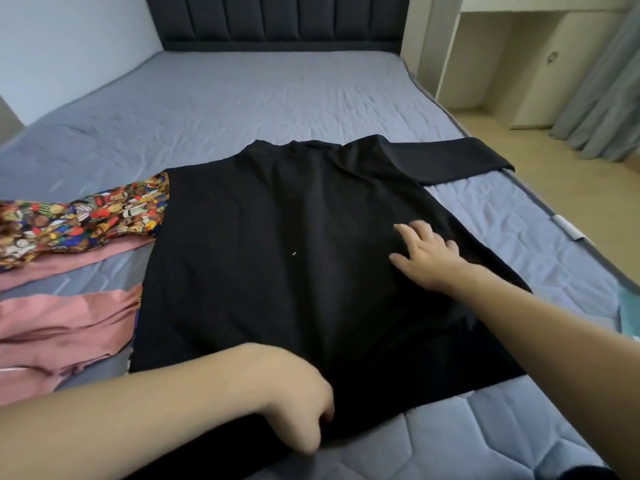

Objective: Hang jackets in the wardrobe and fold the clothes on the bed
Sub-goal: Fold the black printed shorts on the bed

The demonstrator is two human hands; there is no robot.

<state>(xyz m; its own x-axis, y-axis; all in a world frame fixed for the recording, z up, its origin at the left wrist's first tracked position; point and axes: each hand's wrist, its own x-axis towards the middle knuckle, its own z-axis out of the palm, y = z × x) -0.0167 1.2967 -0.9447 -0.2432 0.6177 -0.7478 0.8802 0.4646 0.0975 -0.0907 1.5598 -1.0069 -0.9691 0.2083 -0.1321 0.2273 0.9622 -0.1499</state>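
Soft, even daylight from curtain (602, 81) side at right; faint shadows; slightly soft focus; wide-angle bending at edges.

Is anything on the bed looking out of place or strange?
Mostly tidy. The black shirt lies over the patterned garment, and its right sleeve hangs past the mattress edge. A small white speck sits on it.

No readable text, label or number anywhere.
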